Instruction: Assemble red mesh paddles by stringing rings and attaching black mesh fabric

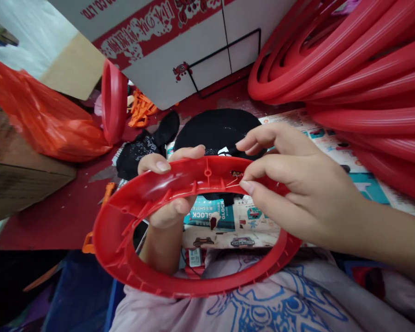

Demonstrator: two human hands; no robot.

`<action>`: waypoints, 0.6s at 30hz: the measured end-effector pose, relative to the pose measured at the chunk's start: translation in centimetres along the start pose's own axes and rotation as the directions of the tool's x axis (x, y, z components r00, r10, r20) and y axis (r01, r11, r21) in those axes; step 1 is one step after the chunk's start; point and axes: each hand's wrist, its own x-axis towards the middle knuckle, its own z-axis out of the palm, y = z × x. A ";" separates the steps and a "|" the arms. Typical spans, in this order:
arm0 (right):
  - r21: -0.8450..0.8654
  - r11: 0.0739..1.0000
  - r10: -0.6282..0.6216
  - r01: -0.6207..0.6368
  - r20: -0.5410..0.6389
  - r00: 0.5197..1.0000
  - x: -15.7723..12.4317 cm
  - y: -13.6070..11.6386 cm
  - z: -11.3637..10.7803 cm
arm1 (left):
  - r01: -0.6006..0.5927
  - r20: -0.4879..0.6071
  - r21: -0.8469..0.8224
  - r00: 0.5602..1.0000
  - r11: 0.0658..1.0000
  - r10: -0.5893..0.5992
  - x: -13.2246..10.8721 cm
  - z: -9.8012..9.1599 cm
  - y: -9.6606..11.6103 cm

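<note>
A red plastic ring (112, 249), hollow with ribs along its inner channel, is held tilted over my lap. My left hand (169, 214) reaches up through the ring and grips its far rim, thumb on one side and fingers on the other. My right hand (297, 189) is at the same rim, thumb and index finger pinched at a thin pale wire (232, 182) in the channel. Beside these fingertips sits a small dark electronic part (236, 174); its detail is too small to read. Black fabric (214, 127) with shiny dots lies just behind the ring.
Many red rings (332, 87) are stacked at the right. A white printed carton (166, 60) stands at the back. To the left are an orange-red plastic bag (44, 115), a brown carton (24, 170), another red ring (114, 103) and orange clips (141, 108). Printed card (373, 184) covers part of the red table.
</note>
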 end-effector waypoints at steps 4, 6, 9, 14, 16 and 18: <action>-0.036 0.998 -0.055 0.056 0.006 0.998 -0.1 0.0 0.2 | 0.001 0.016 0.007 1.000 1.000 -0.002 0.1 -0.2 -0.1; -0.044 0.997 -0.055 0.056 0.012 0.998 -0.2 0.0 0.2 | 0.011 0.041 -0.003 0.999 1.000 -0.011 0.1 -0.3 -0.2; -0.054 0.996 -0.071 0.072 0.014 0.997 -0.4 0.0 0.0 | 0.043 0.059 -0.002 0.997 0.999 -0.043 0.1 -0.4 -0.1; -0.068 0.993 -0.094 0.094 0.011 0.996 -0.4 0.1 -0.2 | 0.095 0.042 -0.010 0.995 0.995 -0.094 -0.3 -0.2 0.4; -0.071 0.992 -0.099 0.100 0.014 0.995 -0.4 0.1 -0.2 | 0.123 0.034 -0.024 0.992 0.992 -0.123 -0.4 0.0 0.7; -0.083 0.990 -0.109 0.110 0.013 0.994 -0.5 0.3 -0.3 | 0.120 0.043 -0.040 0.992 0.992 -0.119 -0.4 0.1 0.8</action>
